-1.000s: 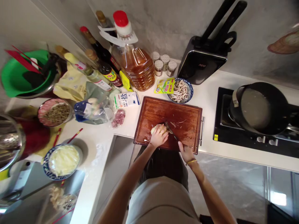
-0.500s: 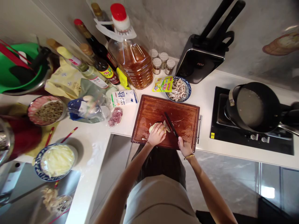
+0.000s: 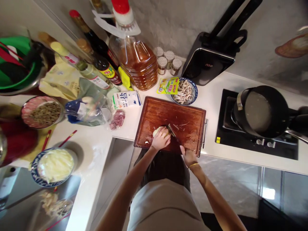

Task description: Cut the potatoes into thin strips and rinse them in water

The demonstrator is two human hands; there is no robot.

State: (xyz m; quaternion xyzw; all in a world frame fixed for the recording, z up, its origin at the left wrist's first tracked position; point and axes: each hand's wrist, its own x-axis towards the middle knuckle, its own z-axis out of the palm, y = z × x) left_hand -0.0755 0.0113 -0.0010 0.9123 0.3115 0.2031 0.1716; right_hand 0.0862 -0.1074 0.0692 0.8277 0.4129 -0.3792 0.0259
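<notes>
Pale vegetable (image 3: pixel 156 132) sits beneath left fingers (image 3: pixel 165 132), clamped over it; right fingers (image 3: pixel 182 149) grip a knife (image 3: pixel 172 131).

The cutting board (image 3: pixel 160 110) is wood, wet and glossy, while the knife block (image 3: pixel 208 65) has a smooth, shiny front. The oil jug (image 3: pixel 141 69) is clear, ribbed plastic, the wok (image 3: pixel 278 110) matt metal, the counter (image 3: pixel 210 101) smooth and glossy.

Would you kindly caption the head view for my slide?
Left hand steadies pale food, right hand grips knife, over cutting board.
</notes>
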